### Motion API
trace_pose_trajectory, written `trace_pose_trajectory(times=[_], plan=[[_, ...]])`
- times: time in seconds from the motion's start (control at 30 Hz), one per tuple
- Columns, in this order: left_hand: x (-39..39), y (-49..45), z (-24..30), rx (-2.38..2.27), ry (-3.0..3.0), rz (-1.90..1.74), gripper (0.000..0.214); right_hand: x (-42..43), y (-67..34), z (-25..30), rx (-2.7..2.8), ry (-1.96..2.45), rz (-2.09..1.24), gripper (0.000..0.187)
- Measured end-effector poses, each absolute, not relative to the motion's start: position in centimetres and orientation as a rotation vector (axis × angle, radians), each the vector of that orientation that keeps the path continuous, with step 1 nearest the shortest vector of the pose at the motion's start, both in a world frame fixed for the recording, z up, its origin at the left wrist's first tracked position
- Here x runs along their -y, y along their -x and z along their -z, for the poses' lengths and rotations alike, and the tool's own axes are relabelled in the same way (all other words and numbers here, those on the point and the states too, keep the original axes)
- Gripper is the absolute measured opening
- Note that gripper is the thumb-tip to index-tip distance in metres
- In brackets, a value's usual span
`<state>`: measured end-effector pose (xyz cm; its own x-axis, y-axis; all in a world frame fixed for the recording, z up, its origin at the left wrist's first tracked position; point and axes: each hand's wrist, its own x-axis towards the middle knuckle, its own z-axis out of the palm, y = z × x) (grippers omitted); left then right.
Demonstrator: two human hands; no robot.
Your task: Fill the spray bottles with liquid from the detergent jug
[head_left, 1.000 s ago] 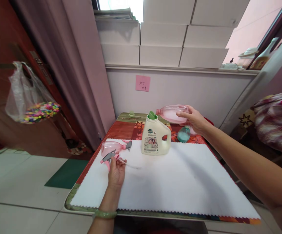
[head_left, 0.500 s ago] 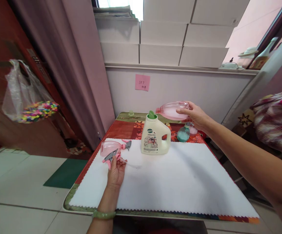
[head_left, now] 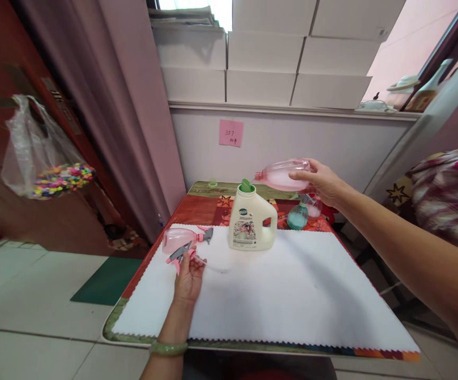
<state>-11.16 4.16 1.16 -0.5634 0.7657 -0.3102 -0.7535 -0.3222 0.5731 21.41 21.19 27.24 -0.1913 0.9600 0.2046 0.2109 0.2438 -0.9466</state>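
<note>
My right hand (head_left: pixel 324 182) grips a clear pink bottle (head_left: pixel 282 175), tipped nearly level, with whitish liquid inside. Its neck points left, just above and to the right of the green spout of a cream detergent jug (head_left: pixel 248 224). The jug stands upright with its cap off. My left hand (head_left: pixel 189 277) is closed around a grey and pink spray trigger head (head_left: pixel 181 256), whose thin tube trails right over the white mat. Behind that hand, a second pink spray bottle (head_left: pixel 179 239) with its trigger on lies on its side.
A teal spray bottle (head_left: pixel 297 215) and another pink one (head_left: pixel 314 207) stand at the table's back right. A green cap (head_left: pixel 212 183) sits at the back left. The white mat (head_left: pixel 276 306) covers the table front; a wall with a pink note (head_left: pixel 231 133) rises behind.
The tilted pink bottle in my right hand has shifted slightly right, its neck a little farther from the jug's spout. My left hand has stayed in place.
</note>
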Motion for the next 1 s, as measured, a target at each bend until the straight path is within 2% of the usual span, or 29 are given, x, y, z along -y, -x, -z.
trace_pose_trajectory(times=[0.43, 1.0], plan=[[-4.4, 11.5, -0.3, -0.832, -0.069, -1.995, 0.022, -20.8, -21.9, -28.9, 1.704, 1.159, -0.937, 0.054], [-4.4, 11.7, -0.1, -0.842, -0.043, -1.996, 0.021, -21.1, -22.2, -29.6, 1.744, 1.18, -0.888, 0.058]])
